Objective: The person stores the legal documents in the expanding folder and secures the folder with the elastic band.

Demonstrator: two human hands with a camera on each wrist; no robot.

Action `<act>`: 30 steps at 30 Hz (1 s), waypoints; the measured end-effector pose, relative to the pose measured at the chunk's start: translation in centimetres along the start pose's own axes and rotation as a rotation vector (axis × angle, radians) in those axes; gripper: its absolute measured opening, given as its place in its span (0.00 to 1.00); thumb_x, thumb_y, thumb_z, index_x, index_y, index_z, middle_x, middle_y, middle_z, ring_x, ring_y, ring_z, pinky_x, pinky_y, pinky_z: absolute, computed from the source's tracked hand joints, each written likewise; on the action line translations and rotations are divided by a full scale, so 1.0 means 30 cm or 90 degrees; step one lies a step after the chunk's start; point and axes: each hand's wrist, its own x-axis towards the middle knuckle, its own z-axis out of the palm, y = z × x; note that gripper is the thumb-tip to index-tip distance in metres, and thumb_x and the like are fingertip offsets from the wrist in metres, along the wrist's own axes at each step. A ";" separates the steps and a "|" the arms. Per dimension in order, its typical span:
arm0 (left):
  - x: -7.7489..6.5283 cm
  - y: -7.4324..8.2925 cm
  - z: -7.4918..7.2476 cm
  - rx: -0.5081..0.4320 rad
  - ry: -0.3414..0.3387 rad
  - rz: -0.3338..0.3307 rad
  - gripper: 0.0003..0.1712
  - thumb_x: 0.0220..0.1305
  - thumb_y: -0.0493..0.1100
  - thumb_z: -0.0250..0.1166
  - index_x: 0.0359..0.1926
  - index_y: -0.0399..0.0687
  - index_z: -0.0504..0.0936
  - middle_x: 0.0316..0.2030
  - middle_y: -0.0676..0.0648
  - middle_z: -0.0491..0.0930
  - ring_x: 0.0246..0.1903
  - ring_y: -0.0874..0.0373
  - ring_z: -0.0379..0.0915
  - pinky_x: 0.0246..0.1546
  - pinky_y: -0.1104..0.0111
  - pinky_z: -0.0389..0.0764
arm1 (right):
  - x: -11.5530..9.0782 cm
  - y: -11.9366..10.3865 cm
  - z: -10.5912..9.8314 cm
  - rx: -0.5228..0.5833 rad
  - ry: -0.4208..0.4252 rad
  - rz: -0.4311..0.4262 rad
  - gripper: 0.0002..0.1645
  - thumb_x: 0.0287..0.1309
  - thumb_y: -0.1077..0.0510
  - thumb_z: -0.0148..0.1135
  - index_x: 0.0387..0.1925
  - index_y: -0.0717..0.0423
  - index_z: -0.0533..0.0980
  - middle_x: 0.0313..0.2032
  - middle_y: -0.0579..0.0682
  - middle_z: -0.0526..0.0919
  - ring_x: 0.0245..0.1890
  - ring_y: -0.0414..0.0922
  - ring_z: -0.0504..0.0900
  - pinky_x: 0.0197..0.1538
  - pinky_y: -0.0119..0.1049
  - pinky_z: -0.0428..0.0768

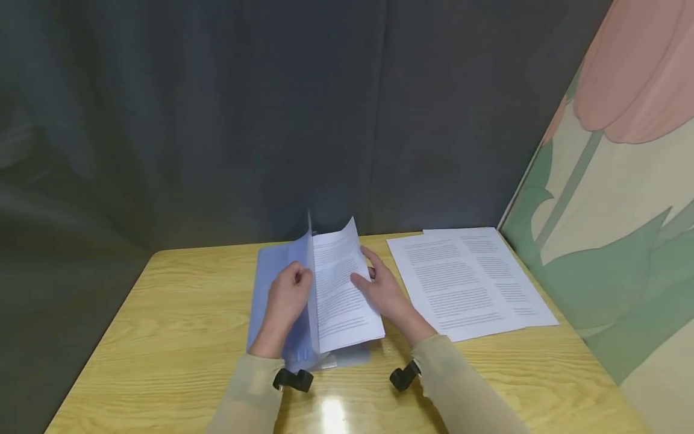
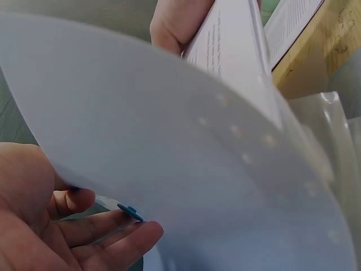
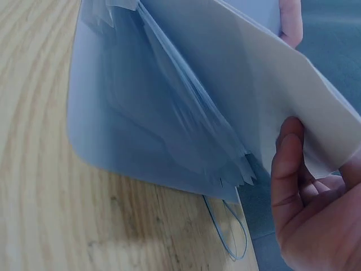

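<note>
A translucent blue plastic folder [image 1: 267, 289] lies open on the table, one plastic leaf standing upright. My left hand [image 1: 289, 293] pinches the edge of that leaf [image 2: 141, 118]; a small blue button [image 2: 130, 212] shows by its fingers. My right hand [image 1: 384, 289] grips a sheaf of printed paper [image 1: 338, 295] by its right edge, thumb on the front and fingers behind. The sheaf is tilted against the inner side of the raised leaf. Below it, several clear pockets [image 3: 163, 101] fan out in the right wrist view. How deep the sheaf sits among them is hidden.
Two overlapping stacks or sheets of printed paper [image 1: 455, 289] lie to the right. A loop of cord [image 3: 232, 248] hangs from the folder over the wooden table [image 1: 162, 325]. A dark curtain [image 1: 271, 120] stands behind, and a flower-patterned panel [image 1: 612, 211] at the right.
</note>
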 end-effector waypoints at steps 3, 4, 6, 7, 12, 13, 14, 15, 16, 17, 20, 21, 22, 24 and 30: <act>0.002 0.000 0.001 0.010 0.002 0.004 0.15 0.77 0.42 0.58 0.28 0.49 0.71 0.20 0.53 0.62 0.22 0.54 0.61 0.26 0.61 0.64 | 0.002 0.001 0.009 0.005 -0.008 0.006 0.44 0.80 0.55 0.64 0.88 0.38 0.57 0.56 0.60 0.87 0.42 0.50 0.91 0.44 0.44 0.87; 0.001 0.001 0.001 0.015 0.000 0.007 0.15 0.77 0.42 0.58 0.29 0.49 0.72 0.21 0.53 0.62 0.22 0.54 0.61 0.26 0.61 0.65 | 0.000 0.001 0.011 0.002 -0.013 0.005 0.44 0.80 0.55 0.64 0.88 0.38 0.57 0.54 0.60 0.87 0.41 0.50 0.91 0.43 0.44 0.87; 0.000 0.002 0.003 0.029 -0.006 0.010 0.14 0.78 0.42 0.58 0.30 0.49 0.73 0.21 0.53 0.63 0.23 0.54 0.62 0.27 0.60 0.65 | 0.000 0.002 0.018 0.002 -0.025 0.003 0.44 0.80 0.56 0.64 0.88 0.38 0.57 0.51 0.59 0.88 0.40 0.50 0.91 0.42 0.44 0.87; -0.002 0.004 0.004 0.034 -0.009 0.012 0.14 0.78 0.42 0.58 0.31 0.49 0.74 0.21 0.53 0.64 0.22 0.54 0.62 0.27 0.60 0.66 | 0.000 0.003 0.022 0.001 -0.033 0.002 0.44 0.80 0.55 0.64 0.88 0.38 0.57 0.50 0.58 0.89 0.39 0.49 0.91 0.42 0.43 0.87; -0.008 0.014 0.006 0.029 -0.013 0.005 0.13 0.78 0.42 0.56 0.31 0.49 0.73 0.21 0.52 0.64 0.22 0.54 0.61 0.26 0.60 0.65 | 0.005 0.002 0.042 0.007 -0.056 -0.008 0.43 0.81 0.54 0.63 0.88 0.41 0.57 0.47 0.57 0.90 0.39 0.49 0.91 0.42 0.42 0.87; -0.009 0.016 0.007 0.023 -0.012 0.004 0.13 0.78 0.42 0.55 0.31 0.49 0.73 0.21 0.52 0.63 0.22 0.54 0.60 0.26 0.60 0.65 | 0.006 0.002 0.045 0.005 -0.056 -0.012 0.42 0.82 0.54 0.62 0.88 0.42 0.58 0.46 0.57 0.90 0.39 0.49 0.91 0.42 0.42 0.87; -0.009 0.017 0.008 0.018 -0.011 0.004 0.13 0.78 0.42 0.55 0.31 0.49 0.73 0.21 0.53 0.63 0.22 0.54 0.60 0.26 0.60 0.65 | 0.008 0.002 0.047 0.000 -0.053 -0.013 0.41 0.82 0.54 0.62 0.88 0.42 0.58 0.44 0.57 0.90 0.38 0.48 0.91 0.41 0.42 0.87; -0.008 0.018 0.010 0.015 -0.011 0.005 0.12 0.78 0.41 0.54 0.31 0.49 0.72 0.21 0.53 0.62 0.22 0.54 0.60 0.26 0.60 0.65 | 0.009 0.004 0.048 -0.008 -0.048 -0.012 0.40 0.82 0.53 0.61 0.88 0.41 0.59 0.43 0.56 0.90 0.37 0.48 0.90 0.41 0.41 0.86; -0.008 0.019 0.012 0.012 -0.012 0.006 0.12 0.77 0.41 0.54 0.31 0.49 0.72 0.21 0.53 0.62 0.22 0.54 0.60 0.26 0.60 0.65 | 0.010 0.004 0.049 -0.016 -0.045 -0.012 0.40 0.82 0.52 0.61 0.87 0.42 0.60 0.43 0.56 0.90 0.37 0.47 0.90 0.40 0.41 0.86; -0.008 0.021 0.013 0.012 -0.012 0.006 0.12 0.77 0.41 0.54 0.31 0.49 0.72 0.21 0.52 0.62 0.22 0.54 0.60 0.26 0.60 0.65 | 0.010 0.005 0.050 -0.024 -0.044 -0.011 0.39 0.83 0.51 0.60 0.87 0.42 0.60 0.43 0.55 0.90 0.37 0.47 0.90 0.41 0.40 0.86; -0.008 0.025 0.016 0.012 -0.014 0.003 0.12 0.76 0.41 0.55 0.31 0.49 0.72 0.21 0.52 0.62 0.23 0.53 0.61 0.26 0.60 0.65 | 0.008 0.005 0.054 -0.028 -0.046 -0.010 0.38 0.84 0.50 0.59 0.87 0.43 0.60 0.47 0.57 0.91 0.39 0.47 0.91 0.43 0.41 0.86; -0.008 0.026 0.017 0.011 -0.015 0.001 0.12 0.76 0.42 0.55 0.31 0.49 0.72 0.21 0.52 0.63 0.23 0.53 0.62 0.27 0.60 0.65 | 0.007 0.004 0.056 -0.025 -0.048 -0.012 0.38 0.84 0.50 0.59 0.87 0.44 0.61 0.49 0.58 0.91 0.40 0.48 0.91 0.44 0.43 0.87; -0.008 0.028 0.017 0.008 -0.017 -0.002 0.12 0.76 0.42 0.55 0.31 0.49 0.72 0.21 0.51 0.63 0.23 0.53 0.62 0.27 0.60 0.65 | 0.006 0.003 0.059 -0.028 -0.049 -0.013 0.38 0.84 0.50 0.58 0.87 0.45 0.61 0.51 0.58 0.91 0.41 0.48 0.91 0.46 0.44 0.87; -0.007 0.033 0.019 0.001 -0.023 -0.004 0.12 0.76 0.42 0.55 0.31 0.49 0.72 0.22 0.51 0.63 0.24 0.53 0.63 0.27 0.60 0.66 | 0.007 0.005 0.063 -0.039 -0.050 -0.017 0.37 0.85 0.49 0.58 0.87 0.46 0.61 0.54 0.58 0.90 0.45 0.48 0.91 0.51 0.47 0.87; -0.001 0.043 0.023 -0.015 -0.036 -0.003 0.13 0.77 0.41 0.56 0.31 0.48 0.72 0.22 0.51 0.64 0.24 0.53 0.64 0.27 0.61 0.66 | 0.010 0.008 0.076 -0.086 -0.073 -0.036 0.37 0.86 0.49 0.55 0.86 0.51 0.61 0.49 0.53 0.92 0.43 0.45 0.89 0.52 0.45 0.83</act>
